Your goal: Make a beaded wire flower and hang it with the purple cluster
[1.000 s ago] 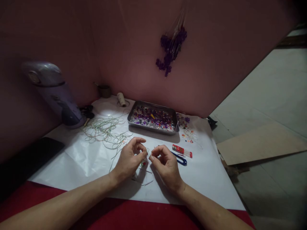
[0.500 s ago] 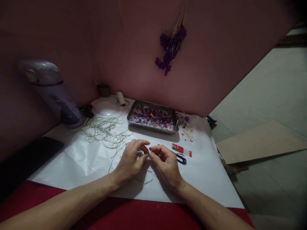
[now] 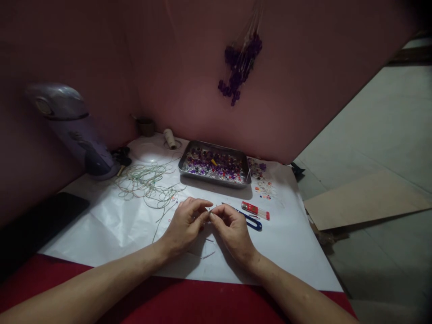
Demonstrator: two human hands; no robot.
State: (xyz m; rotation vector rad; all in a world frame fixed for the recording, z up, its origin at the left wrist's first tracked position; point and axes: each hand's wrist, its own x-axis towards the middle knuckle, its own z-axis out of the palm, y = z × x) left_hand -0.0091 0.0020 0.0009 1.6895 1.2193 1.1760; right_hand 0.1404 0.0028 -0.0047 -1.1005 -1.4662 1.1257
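Observation:
My left hand (image 3: 187, 223) and my right hand (image 3: 233, 231) meet fingertip to fingertip above the white sheet (image 3: 286, 252). Both are closed in a pinch. Between them shows a thin dark bit of something, perhaps thread, too small to name. Just right of my right hand lie blue-handled thread snips (image 3: 254, 223) and a red lighter (image 3: 255, 210). Short thread scraps (image 3: 208, 255) rest on the sheet below the hands. A tangle of pale green cord (image 3: 145, 182) spreads to the left. Behind the hands, a metal tray (image 3: 216, 182) holds many purple, red and clear beads.
A purple bottle (image 3: 79, 130) stands at the left, near a dark flat object (image 3: 43, 220). A thread spool (image 3: 170, 139) and a small brown pot (image 3: 146, 127) are at the back. Loose beads (image 3: 265, 186) lie right of the tray. Purple bead strands (image 3: 240, 63) hang against the pink wall.
My left fingers have drawn in against my right fingertips, narrowing the gap between the hands. The things on the sheet stay where they were.

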